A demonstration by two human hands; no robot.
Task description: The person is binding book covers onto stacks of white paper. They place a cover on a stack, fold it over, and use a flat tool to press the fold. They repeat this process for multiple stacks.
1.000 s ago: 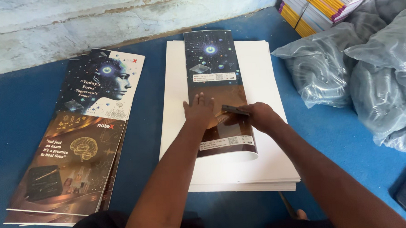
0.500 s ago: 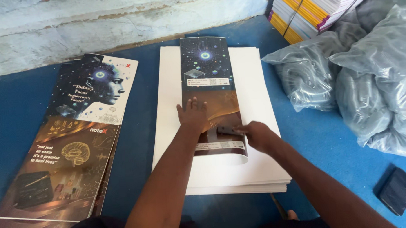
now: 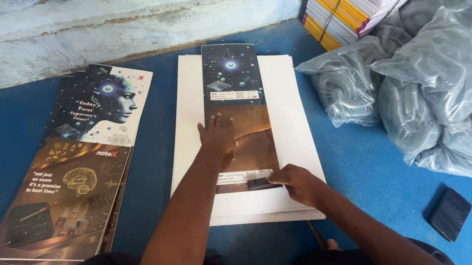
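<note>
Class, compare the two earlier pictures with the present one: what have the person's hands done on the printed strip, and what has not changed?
The right hand, pressing a small dark block, has slid down the printed strip from its middle to its near end. The left hand stays flat on the strip's middle. The strip still lies on the white sheet stack, and the printed covers remain at the left.

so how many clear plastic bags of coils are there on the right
3 show: one nearest the white sheets, one behind it by the book stack, one lower right. More may hide beyond the frame edge.
</note>
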